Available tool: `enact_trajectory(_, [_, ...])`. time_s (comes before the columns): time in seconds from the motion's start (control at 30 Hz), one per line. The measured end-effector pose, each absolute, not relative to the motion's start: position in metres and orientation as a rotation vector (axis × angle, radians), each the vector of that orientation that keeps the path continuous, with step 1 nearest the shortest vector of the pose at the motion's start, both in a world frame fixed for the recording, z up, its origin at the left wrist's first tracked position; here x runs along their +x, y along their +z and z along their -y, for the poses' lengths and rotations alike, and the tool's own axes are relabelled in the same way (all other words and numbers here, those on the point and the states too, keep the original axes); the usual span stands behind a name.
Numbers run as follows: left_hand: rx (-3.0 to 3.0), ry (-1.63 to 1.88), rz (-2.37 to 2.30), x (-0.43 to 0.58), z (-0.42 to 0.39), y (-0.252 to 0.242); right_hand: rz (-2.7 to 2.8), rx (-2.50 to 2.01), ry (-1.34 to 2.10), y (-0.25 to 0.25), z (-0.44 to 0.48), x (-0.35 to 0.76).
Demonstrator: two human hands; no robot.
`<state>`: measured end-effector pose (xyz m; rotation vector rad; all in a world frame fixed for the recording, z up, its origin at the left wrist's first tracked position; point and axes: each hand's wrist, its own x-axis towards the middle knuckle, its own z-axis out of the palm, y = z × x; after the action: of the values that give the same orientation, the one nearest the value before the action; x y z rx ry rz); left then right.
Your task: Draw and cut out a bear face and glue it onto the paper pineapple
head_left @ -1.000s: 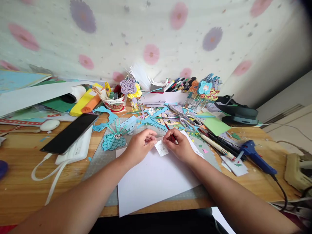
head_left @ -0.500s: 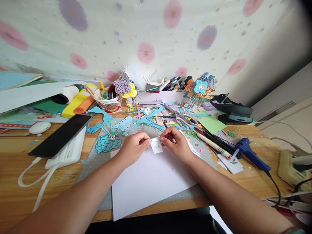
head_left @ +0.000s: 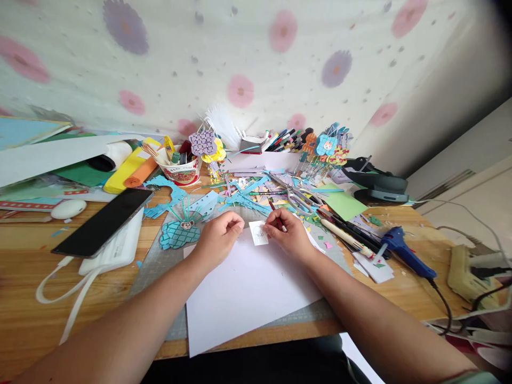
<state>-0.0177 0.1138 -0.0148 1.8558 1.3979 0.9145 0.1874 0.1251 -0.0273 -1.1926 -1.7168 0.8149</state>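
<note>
A small white paper square [head_left: 258,233] with a pencil-like sketch of a figure is pinched at its right edge between the thumb and fingers of my right hand [head_left: 288,233]. The same hand also keeps a dark red pen or pencil [head_left: 284,226] tucked among its fingers. My left hand [head_left: 222,237] is just left of the square, apart from it, its thumb against curled fingers and nothing visible in them. Below both hands lies a large white sheet [head_left: 248,298] on a grey cutting mat [head_left: 160,304]. Beside my left hand rests a blue paper basket shape [head_left: 180,234] with a bear face.
Scissors [head_left: 298,200] lie among coloured paper scraps behind my hands. On the right are several pens [head_left: 348,237], a blue glue gun [head_left: 406,253] and a power strip [head_left: 466,274]. A black phone [head_left: 104,221] rests on a white power bank [head_left: 116,253] at left.
My left hand has let go of the paper square and drawn slightly left. My right hand still holds the square, now a little higher. The view has shifted slightly.
</note>
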Motion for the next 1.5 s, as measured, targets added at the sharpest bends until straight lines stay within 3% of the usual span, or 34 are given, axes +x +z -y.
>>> enact_trajectory(0.6, [2.524,0.538,-1.139,-0.012,-0.086,-0.010,1.706,-1.518,0.427,-0.009,-0.185,0.182])
enact_trajectory(0.8, [2.652,0.420,-1.083,-0.012,-0.080,-0.012,1.749,-1.463,0.507,-0.007,-0.127,0.219])
enact_trajectory(0.93, [2.700,0.412,-1.077,-0.010,-0.080,-0.013,2.114,-1.374,0.288,-0.013,-0.061,0.228])
enact_trajectory(1.1, [2.734,0.489,-1.086,-0.007,-0.086,-0.017,2.496,-1.082,0.319,-0.023,-0.013,0.227])
enact_trajectory(1.33, [2.803,0.518,-1.065,-0.005,-0.089,-0.029,2.115,-1.373,0.039,-0.032,-0.012,0.275])
enact_trajectory(1.5, [2.873,0.465,-0.935,-0.002,-0.078,-0.025,2.071,-1.559,0.020,-0.029,-0.014,0.294])
